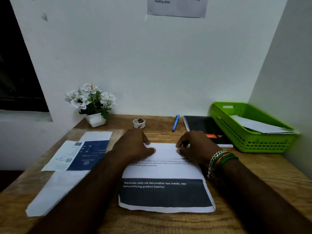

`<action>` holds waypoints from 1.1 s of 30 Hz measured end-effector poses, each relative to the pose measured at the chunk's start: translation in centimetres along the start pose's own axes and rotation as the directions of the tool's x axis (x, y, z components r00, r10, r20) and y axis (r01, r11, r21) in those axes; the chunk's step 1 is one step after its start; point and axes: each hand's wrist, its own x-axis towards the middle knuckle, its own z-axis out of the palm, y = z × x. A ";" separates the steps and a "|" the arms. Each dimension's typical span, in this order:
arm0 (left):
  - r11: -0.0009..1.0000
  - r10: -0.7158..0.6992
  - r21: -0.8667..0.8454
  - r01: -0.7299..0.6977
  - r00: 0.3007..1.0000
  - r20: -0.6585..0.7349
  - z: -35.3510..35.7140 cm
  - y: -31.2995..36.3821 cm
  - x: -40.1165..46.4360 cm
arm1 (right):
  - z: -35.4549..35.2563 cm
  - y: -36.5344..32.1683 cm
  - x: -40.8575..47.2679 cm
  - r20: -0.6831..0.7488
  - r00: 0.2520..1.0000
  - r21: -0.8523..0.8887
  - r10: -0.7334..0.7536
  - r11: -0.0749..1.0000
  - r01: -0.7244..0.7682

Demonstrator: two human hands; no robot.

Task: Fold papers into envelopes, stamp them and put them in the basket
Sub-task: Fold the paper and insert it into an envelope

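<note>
A printed paper (pixel 164 173) with a dark band near its front edge lies in the middle of the wooden desk. Its far edge is folded over toward me. My left hand (pixel 133 146) presses on the left of that folded strip, fingers curled, thumb on the paper. My right hand (pixel 196 146), with bracelets on the wrist, pinches the strip's right end between thumb and fingers. A green plastic basket (pixel 249 141) stands at the right with a white envelope (pixel 260 125) inside.
A stack of white sheets and a blue-and-white leaflet (pixel 79 154) lie at the left. A white flower pot (pixel 94 105), a tape roll (pixel 139 123), a blue pen (pixel 175 123) and a black notebook (pixel 206 127) line the back by the wall.
</note>
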 end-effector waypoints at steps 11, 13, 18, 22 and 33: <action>0.971 0.194 0.117 -0.206 0.975 0.108 2.1 3.3 -1.1 | -0.1 -0.1 0.1 0.018 1.000 0.000 0.018 1.000 -0.018; 0.977 0.162 0.122 -0.173 0.982 0.099 2.0 3.0 -0.8 | 0.1 0.2 0.1 0.020 1.000 -0.025 -0.014 1.000 0.015; 0.982 0.140 0.107 -0.154 0.981 0.133 2.1 2.8 -0.6 | 0.0 0.6 0.1 0.053 0.997 -0.048 -0.058 0.997 0.060; 0.988 0.116 0.089 -0.128 0.984 0.133 2.1 2.7 -0.5 | 0.0 0.5 0.3 0.051 0.997 -0.054 -0.059 0.997 0.062; 0.992 0.093 0.077 -0.103 0.989 0.113 2.0 2.9 -0.7 | 0.4 0.3 0.4 0.040 0.998 0.066 -0.039 0.997 0.036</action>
